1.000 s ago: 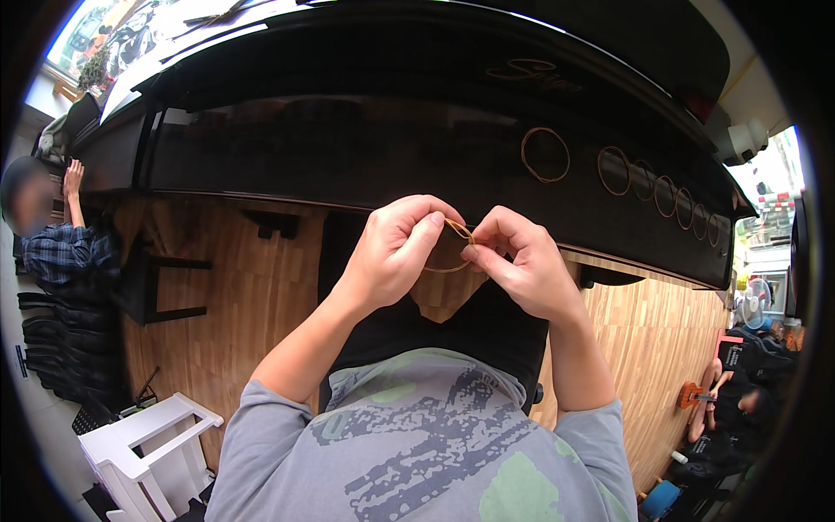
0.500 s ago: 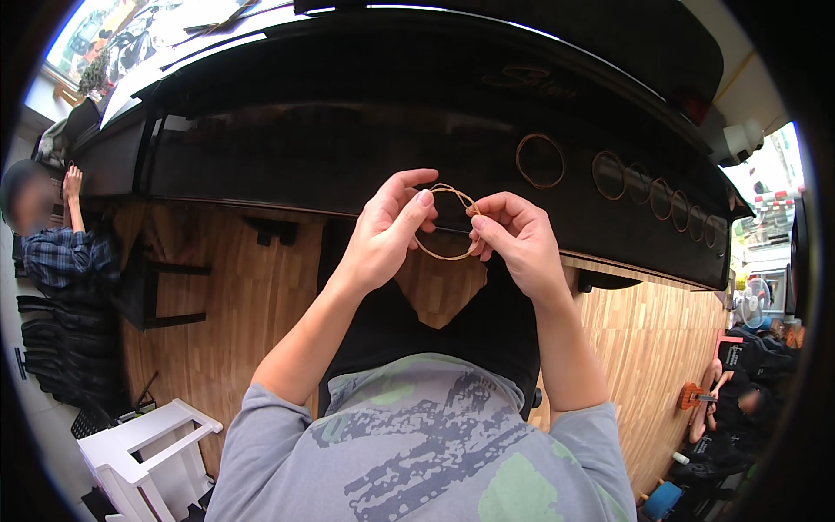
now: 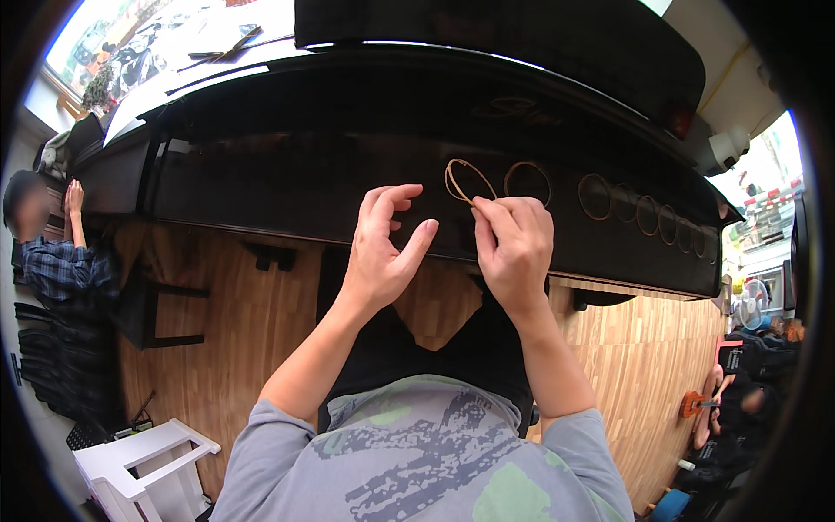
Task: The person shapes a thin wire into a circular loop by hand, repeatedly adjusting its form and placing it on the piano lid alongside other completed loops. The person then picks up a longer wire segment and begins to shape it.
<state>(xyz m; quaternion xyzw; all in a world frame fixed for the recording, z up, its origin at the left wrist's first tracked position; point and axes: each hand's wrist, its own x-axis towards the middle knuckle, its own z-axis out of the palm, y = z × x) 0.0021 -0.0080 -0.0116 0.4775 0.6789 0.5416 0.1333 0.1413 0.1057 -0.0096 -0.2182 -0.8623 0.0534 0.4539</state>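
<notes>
A thin brass-coloured coiled string [image 3: 449,181], wound into a ring, is pinched at its near edge between the thumb and fingers of my right hand [image 3: 517,248]. The ring stands out beyond my fingertips, over the glossy black piano [image 3: 287,165]. My left hand [image 3: 387,248] is empty, fingers apart and curved, just left of the ring and not touching it. Another coil [image 3: 550,184] lies on the black surface right behind my right hand. Further right, several similar coils [image 3: 579,193] lie in a row, some overlapping.
At the far left a person [image 3: 52,252] in a checked shirt has a hand raised by the piano. A black stool [image 3: 178,291] and a white stool [image 3: 130,461] stand on the left. To the right, someone in dark clothes is beside a small orange-brown guitar-like instrument [image 3: 693,404].
My left hand has let go of the coil and opened. My right hand has turned over, holding the coil alone, which is now farther out over the piano. The view has shifted slightly.
</notes>
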